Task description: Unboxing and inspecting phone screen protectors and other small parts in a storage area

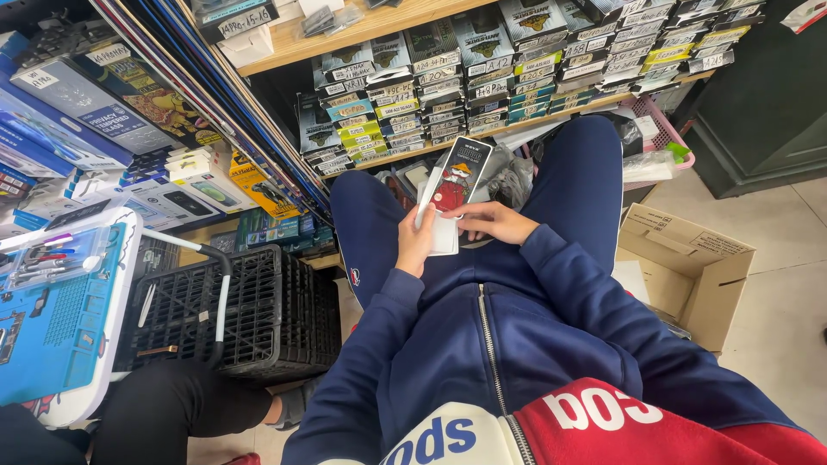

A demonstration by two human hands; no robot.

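Near the frame's centre, a slim printed package (454, 176) was pinched edgewise by the left hand (417, 244) and merely steadied by the right hand (493, 221), its grasp unclear, so it could have slid onto the lap.

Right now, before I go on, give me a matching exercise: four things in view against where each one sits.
Things:
1. phone case
2. crate
3. cardboard box
4. blue mat

Places:
A. far left, on a white tray
B. on the floor at right
C. held in both hands
D. on the floor, left of the knees

Pairs: 1-C, 2-D, 3-B, 4-A
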